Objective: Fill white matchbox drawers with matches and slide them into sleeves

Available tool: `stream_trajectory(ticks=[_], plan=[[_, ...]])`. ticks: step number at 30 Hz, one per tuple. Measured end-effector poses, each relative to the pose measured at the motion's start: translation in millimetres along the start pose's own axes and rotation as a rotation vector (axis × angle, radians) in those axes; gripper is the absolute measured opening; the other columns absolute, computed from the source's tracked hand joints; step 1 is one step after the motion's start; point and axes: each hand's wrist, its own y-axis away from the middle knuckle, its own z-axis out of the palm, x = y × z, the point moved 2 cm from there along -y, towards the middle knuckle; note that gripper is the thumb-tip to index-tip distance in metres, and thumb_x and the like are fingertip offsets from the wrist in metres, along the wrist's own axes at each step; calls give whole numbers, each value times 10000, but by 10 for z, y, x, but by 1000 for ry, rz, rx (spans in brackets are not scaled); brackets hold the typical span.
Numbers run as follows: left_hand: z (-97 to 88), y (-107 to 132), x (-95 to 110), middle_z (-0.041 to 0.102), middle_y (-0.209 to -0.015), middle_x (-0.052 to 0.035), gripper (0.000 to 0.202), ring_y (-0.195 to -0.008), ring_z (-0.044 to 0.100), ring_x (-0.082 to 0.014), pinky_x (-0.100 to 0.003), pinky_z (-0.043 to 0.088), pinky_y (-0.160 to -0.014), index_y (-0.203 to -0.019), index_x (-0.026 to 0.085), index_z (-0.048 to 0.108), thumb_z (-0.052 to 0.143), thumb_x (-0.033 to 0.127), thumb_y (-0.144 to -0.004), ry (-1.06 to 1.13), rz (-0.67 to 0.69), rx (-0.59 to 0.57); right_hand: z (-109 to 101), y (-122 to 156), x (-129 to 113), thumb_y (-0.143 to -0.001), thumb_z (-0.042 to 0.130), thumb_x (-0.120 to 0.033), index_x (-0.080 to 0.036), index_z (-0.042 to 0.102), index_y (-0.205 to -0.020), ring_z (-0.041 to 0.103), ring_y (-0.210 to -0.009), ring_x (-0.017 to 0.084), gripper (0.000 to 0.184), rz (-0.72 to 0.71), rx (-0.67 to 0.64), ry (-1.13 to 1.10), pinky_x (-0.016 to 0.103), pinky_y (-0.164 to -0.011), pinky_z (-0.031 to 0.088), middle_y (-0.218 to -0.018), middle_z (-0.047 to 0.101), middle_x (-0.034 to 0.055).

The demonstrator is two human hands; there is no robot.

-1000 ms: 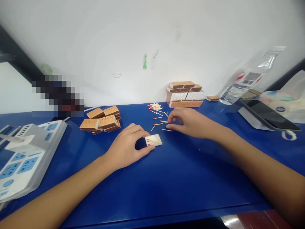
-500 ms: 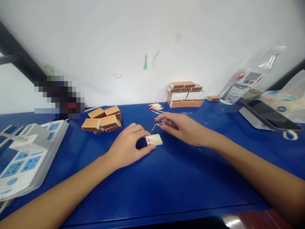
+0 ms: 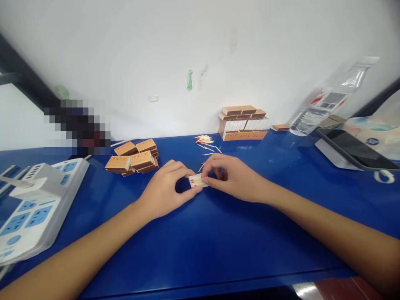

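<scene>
A small white matchbox tray with a few red-headed matches lying in it rests on the blue table. My left hand grips the tray's left end between thumb and fingers. Over the tray's right part, my right hand is closed in a pinch at a match, its fingers partly covering the tray. Just behind my right hand lie several loose matches, and a heap of matches is farther back.
Stacked matchboxes stand at the left, near a white power strip. Against the wall is a block of matchboxes, with a single matchbox beside it. A plastic bottle leans at the right, near a phone.
My right hand has moved left and toward me, from the loose matches to over the tray. My left hand keeps holding the tray in nearly the same place.
</scene>
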Motion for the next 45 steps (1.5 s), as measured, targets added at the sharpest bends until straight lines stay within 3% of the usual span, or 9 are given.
stream_trajectory(ticks=[6,12,17,20,25,30,35,40,45], plan=[[-6,12,28,729,-988,-59,211,-935,629,-233,-406,536,-840,-1060,208,741,767,380,-940,-5,2,-19,-33,-32,53,-950,686,-291,-225,752,-910,535,-678,126,102,-18,34,62,300,-666,453,-950,678,19],[1,14,49,731,-1033,-62,231,-950,630,-236,-408,541,-856,-1097,215,739,782,369,-930,17,14,-51,-167,-105,304,-964,644,-258,-201,717,-922,550,-719,157,101,-30,169,384,317,-706,433,-901,633,32],[9,21,63,727,-1040,-71,246,-950,631,-246,-422,540,-864,-1097,209,738,783,381,-927,18,24,-63,-191,-108,344,-986,652,-320,-219,696,-1139,610,-860,204,189,-82,173,422,363,-788,511,-1102,584,84],[15,23,72,724,-1039,-69,243,-943,628,-242,-422,536,-871,-1100,204,736,783,370,-928,19,29,-75,-131,-120,299,-1027,591,-263,-258,673,-1264,623,-1006,219,251,-191,77,388,391,-898,539,-1259,519,112],[12,21,73,718,-1030,-65,250,-936,617,-233,-408,530,-846,-1104,197,736,779,374,-933,13,31,-74,-37,-154,289,-1037,566,-206,-220,686,-1043,596,-1081,238,120,-267,-23,403,404,-941,525,-1190,541,105],[-2,20,65,719,-1027,-62,250,-932,622,-227,-407,529,-860,-1115,197,735,780,363,-934,19,37,-68,-48,-140,278,-1055,538,-235,-203,610,-1001,601,-1058,249,96,-226,-47,390,404,-914,522,-1122,587,111],[5,22,66,720,-1034,-63,247,-926,617,-225,-405,525,-858,-1110,195,738,779,364,-935,19,35,-69,-168,-129,216,-1065,514,-251,-209,581,-996,587,-962,244,105,-203,78,347,389,-862,501,-1018,643,93],[15,24,66,722,-1033,-65,246,-933,618,-230,-405,526,-855,-1107,199,742,773,376,-939,27,30,-80,-203,-111,222,-1072,446,-208,-218,612,-1328,573,-1028,290,305,-264,124,379,441,-894,492,-1052,687,116],[14,23,61,721,-1032,-65,254,-935,618,-231,-403,528,-851,-1112,201,741,778,379,-935,16,30,-70,-187,-118,206,-1049,532,-237,-220,714,-1049,613,-921,242,183,-230,187,268,390,-832,499,-999,726,87]])
